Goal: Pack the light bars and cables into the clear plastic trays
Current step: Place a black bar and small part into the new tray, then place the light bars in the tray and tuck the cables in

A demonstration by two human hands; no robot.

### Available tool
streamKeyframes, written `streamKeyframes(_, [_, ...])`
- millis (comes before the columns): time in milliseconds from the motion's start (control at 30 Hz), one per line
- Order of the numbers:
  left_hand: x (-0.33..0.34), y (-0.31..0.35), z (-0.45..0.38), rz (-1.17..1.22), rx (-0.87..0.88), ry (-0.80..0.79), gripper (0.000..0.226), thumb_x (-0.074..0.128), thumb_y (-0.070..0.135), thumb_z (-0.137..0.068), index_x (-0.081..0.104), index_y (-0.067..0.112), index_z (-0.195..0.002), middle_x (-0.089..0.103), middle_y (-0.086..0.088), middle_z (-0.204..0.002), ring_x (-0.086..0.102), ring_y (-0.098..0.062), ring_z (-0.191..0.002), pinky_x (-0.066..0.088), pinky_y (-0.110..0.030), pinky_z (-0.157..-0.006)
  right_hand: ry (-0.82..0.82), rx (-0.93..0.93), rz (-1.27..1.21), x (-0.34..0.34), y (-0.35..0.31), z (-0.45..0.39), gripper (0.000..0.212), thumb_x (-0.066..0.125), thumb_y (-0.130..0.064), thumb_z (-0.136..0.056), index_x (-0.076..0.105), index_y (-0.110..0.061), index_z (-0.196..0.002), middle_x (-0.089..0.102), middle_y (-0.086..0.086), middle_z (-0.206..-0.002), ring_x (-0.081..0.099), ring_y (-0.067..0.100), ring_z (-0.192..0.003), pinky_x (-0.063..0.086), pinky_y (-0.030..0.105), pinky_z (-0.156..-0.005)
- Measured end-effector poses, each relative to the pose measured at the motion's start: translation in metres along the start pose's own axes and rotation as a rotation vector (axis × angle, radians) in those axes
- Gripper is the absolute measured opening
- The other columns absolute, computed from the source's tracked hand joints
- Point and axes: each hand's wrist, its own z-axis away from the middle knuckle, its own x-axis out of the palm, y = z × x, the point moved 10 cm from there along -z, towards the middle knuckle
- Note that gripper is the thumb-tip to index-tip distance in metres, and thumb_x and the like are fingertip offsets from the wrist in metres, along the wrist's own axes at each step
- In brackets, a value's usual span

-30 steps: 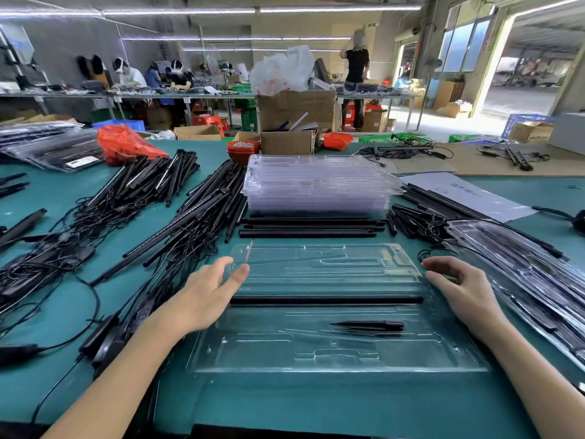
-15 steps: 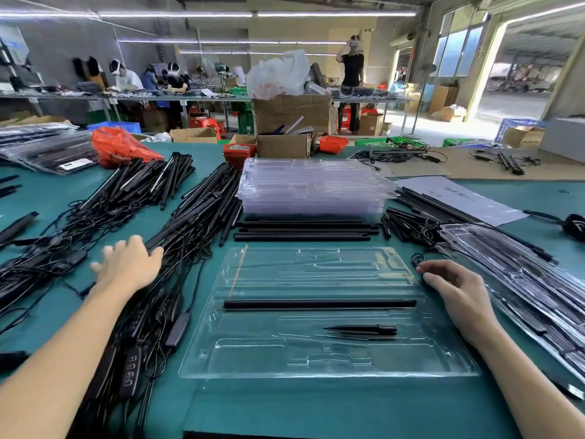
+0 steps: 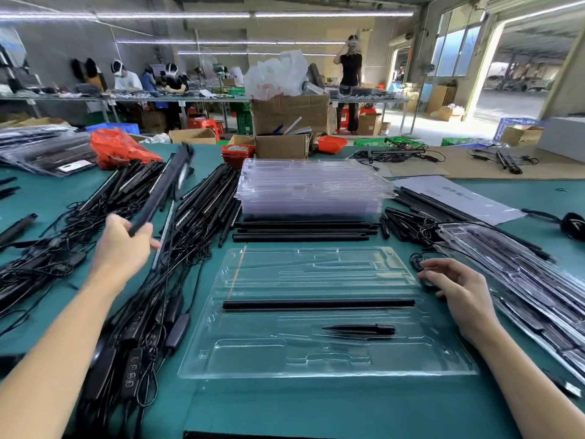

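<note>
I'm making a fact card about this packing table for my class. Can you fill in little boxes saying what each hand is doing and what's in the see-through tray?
Left hand: the left hand grips one end of a lifted light bar, blurred, above the pile of bars and cables
Right hand: the right hand rests by the tray's right edge, fingers loosely curled
Tray: the open clear tray lies flat on the green table
In the tray: one long black bar and a small black spike
Behind the tray: loose black bars, then a stack of empty trays
</note>
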Motion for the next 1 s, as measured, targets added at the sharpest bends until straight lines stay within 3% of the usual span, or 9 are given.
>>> streamKeyframes(67, [-0.008,0.034,0.013,0.207,0.093,-0.001,0.016,0.044,0.038,-0.104,0.046,0.022,-0.101,0.074,0.001,-0.096,0.062,-0.030,-0.083,0.047,-0.044,-0.069,0.008,0.002,-0.005,-0.002,0.001,0.001,0.019,0.065,0.002,-0.089,0.072,-0.015,-0.094,0.076,0.007,-0.085,0.067,0.003,-0.069,0.048,0.010,-0.054])
streamKeyframes(200, [-0.003,0.113,0.055,0.624,0.221,-0.276,0.024,0.034,0.036,-0.108,0.054,0.022,-0.104,0.069,-0.015,-0.116,0.062,-0.029,-0.107,0.049,-0.054,-0.097,0.013,0.007,-0.007,-0.005,0.001,0.000,0.019,0.063,-0.001,-0.090,0.073,-0.017,-0.094,0.077,0.000,-0.081,0.067,0.004,-0.072,0.048,0.013,-0.054])
streamKeyframes(300, [0.016,0.168,0.098,0.921,0.236,-0.596,0.025,0.032,0.032,-0.107,0.051,0.016,-0.109,0.070,-0.021,-0.118,0.065,-0.037,-0.115,0.057,-0.050,-0.093,0.018,0.067,-0.043,-0.006,0.004,-0.003,0.016,0.063,-0.002,-0.089,0.074,-0.011,-0.094,0.077,0.005,-0.079,0.067,0.009,-0.072,0.049,0.020,-0.058])
streamKeyframes(367, [0.036,0.192,0.130,1.006,0.218,-0.807,0.023,0.037,0.031,-0.103,0.044,0.013,-0.114,0.067,-0.027,-0.120,0.067,-0.044,-0.108,0.060,-0.048,-0.085,0.031,0.125,-0.140,-0.008,0.008,-0.004,0.016,0.059,-0.001,-0.090,0.074,-0.005,-0.095,0.075,0.011,-0.078,0.067,0.019,-0.073,0.046,0.029,-0.063])
streamKeyframes(467, [0.059,0.207,0.165,0.945,0.235,-0.922,0.025,0.045,0.024,-0.098,0.042,0.013,-0.120,0.070,-0.024,-0.114,0.074,-0.039,-0.086,0.060,-0.038,-0.060,0.049,0.191,-0.299,-0.014,0.011,-0.002,0.020,0.049,0.001,-0.096,0.069,0.000,-0.095,0.073,0.006,-0.067,0.068,0.015,-0.063,0.041,0.028,-0.064])
streamKeyframes(567, [0.084,0.207,0.191,0.891,0.208,-0.996,0.032,0.047,0.019,-0.097,0.047,0.014,-0.128,0.072,-0.023,-0.109,0.073,-0.033,-0.076,0.056,-0.032,-0.052,0.056,0.215,-0.362,-0.015,0.009,0.002,0.023,0.046,0.002,-0.098,0.067,-0.001,-0.090,0.070,0.005,-0.059,0.067,0.011,-0.056,0.046,0.021,-0.057])
streamKeyframes(633, [0.099,0.202,0.205,0.817,0.214,-0.993,0.028,0.047,0.015,-0.101,0.048,0.016,-0.129,0.074,-0.020,-0.106,0.073,-0.031,-0.074,0.055,-0.030,-0.051,0.052,0.214,-0.354,-0.013,0.009,0.002,0.022,0.047,0.002,-0.097,0.067,0.000,-0.089,0.069,0.004,-0.058,0.067,0.011,-0.055,0.048,0.019,-0.053])
streamKeyframes(800, [0.125,0.182,0.225,0.730,0.162,-0.987,0.028,0.057,0.015,-0.100,0.038,0.017,-0.121,0.075,-0.014,-0.104,0.070,-0.027,-0.072,0.052,-0.032,-0.051,0.046,0.227,-0.276,-0.013,0.015,-0.003,0.018,0.053,0.000,-0.094,0.070,0.001,-0.086,0.069,0.006,-0.059,0.065,0.013,-0.056,0.040,0.028,-0.060])
streamKeyframes(1000, [0.133,0.171,0.219,0.654,0.090,-0.938,0.025,0.062,0.034,-0.094,0.050,0.016,-0.105,0.076,-0.012,-0.096,0.072,-0.024,-0.078,0.054,-0.034,-0.071,-0.011,0.105,0.000,0.015,-0.015,-0.010,0.011,0.066,-0.009,-0.093,0.073,-0.004,-0.087,0.073,0.009,-0.070,0.064,0.017,-0.064,0.049,0.023,-0.058])
